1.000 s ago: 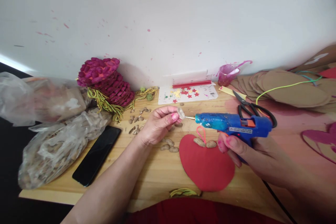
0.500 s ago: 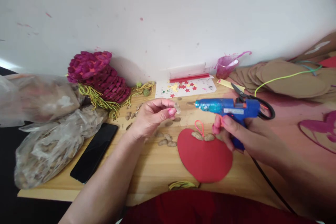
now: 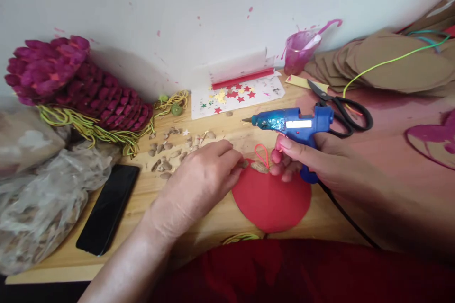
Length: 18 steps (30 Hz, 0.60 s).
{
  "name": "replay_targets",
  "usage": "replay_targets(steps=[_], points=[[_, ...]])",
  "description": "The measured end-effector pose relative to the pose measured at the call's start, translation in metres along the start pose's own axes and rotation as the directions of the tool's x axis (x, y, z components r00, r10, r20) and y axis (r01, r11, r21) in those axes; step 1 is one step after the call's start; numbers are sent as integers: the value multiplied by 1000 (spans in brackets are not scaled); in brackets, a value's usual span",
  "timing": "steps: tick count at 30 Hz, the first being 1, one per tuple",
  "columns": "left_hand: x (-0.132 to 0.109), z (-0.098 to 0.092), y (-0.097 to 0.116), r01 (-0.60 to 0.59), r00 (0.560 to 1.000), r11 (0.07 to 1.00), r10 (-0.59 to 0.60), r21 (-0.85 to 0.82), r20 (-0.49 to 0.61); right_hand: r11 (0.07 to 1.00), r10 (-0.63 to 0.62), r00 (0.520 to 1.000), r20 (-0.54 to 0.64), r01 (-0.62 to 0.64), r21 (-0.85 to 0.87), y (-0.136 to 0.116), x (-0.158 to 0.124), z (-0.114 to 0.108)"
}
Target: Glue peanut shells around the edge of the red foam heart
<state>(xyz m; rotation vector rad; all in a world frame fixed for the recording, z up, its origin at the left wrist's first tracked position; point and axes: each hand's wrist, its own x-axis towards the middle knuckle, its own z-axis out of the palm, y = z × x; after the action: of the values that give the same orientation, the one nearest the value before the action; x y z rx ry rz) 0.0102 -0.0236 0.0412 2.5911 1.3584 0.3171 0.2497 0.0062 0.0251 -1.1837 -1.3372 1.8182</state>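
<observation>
My right hand (image 3: pixel 316 154) is wrapped round the handle of a blue hot glue gun (image 3: pixel 295 120), its nozzle pointing left above the table. A red paper cutout (image 3: pixel 272 201) with an orange cord loop (image 3: pixel 261 154) at its top lies below. One peanut (image 3: pixel 259 166) sits on the cutout beside the loop; my right fingers cover the spot to its right. My left hand (image 3: pixel 211 173) is closed, its fingertips pinching a peanut (image 3: pixel 243 163) at the cutout's upper left edge. Whether that peanut is pressed to the paper I cannot tell.
Loose peanuts and shell pieces (image 3: pixel 165 147) lie left, near a black phone (image 3: pixel 108 208) and plastic bags (image 3: pixel 42 203). Behind stand stacked magenta pieces (image 3: pixel 106 99), a sheet with foil stars (image 3: pixel 202 109) and a magenta cup (image 3: pixel 296 54). Scissors (image 3: pixel 341 109) and brown cutouts (image 3: pixel 391 64) are right.
My left hand has moved down and right, bringing its peanut to the cutout's upper left edge. The glue gun stays in my right hand. The view has shifted.
</observation>
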Motion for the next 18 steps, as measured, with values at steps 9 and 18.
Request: replay_targets(steps=[9, 18], points=[[2, 2, 11, -1, 998, 984, -9, 178, 59, 999, 4, 999, -34, -5, -40, 2, 1, 2], [3, -2, 19, -18, 998, 939, -5, 345, 66, 998, 5, 1000, -22, -7, -60, 3, -1, 2]])
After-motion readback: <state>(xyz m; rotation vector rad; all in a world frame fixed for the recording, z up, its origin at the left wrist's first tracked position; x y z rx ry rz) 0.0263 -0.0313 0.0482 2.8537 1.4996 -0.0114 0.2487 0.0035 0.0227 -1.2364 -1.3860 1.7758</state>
